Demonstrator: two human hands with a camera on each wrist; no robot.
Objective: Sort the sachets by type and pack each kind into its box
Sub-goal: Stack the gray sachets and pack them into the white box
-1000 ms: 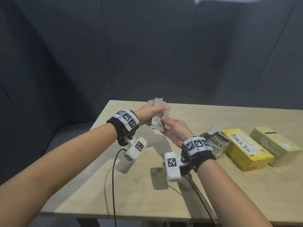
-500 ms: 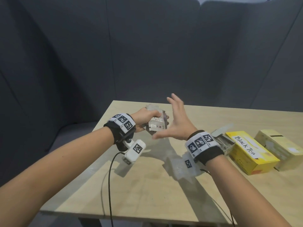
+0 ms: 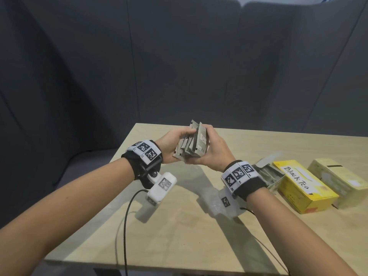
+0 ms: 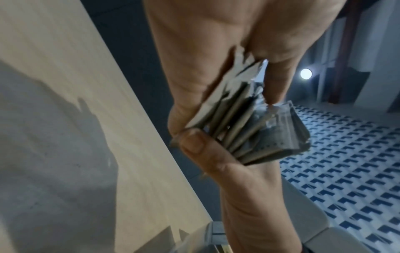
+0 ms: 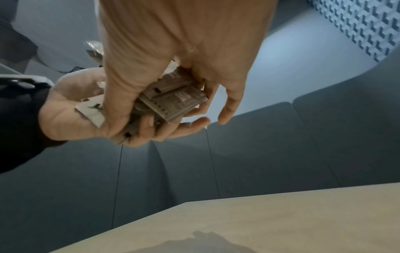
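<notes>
The sachets (image 3: 192,143), a fanned grey stack, were held above the far left part of the bench (image 3: 179,232), clasped between both hands. The left hand (image 3: 171,145) cupped the stack from the left, its fingers (image 4: 275,80) and thumb curled round the edges. The right hand (image 3: 214,151) gripped the same stack from the right, thumb along one side and fingers wrapped beneath. On the bench to the right lay an open grey box (image 3: 271,174) with more sachets showing inside, touching a yellow box (image 3: 304,188) labelled "Black Tea", and just beside that a pale yellow box (image 3: 338,178). Each wrist wore a black strap with printed markers.
</notes>
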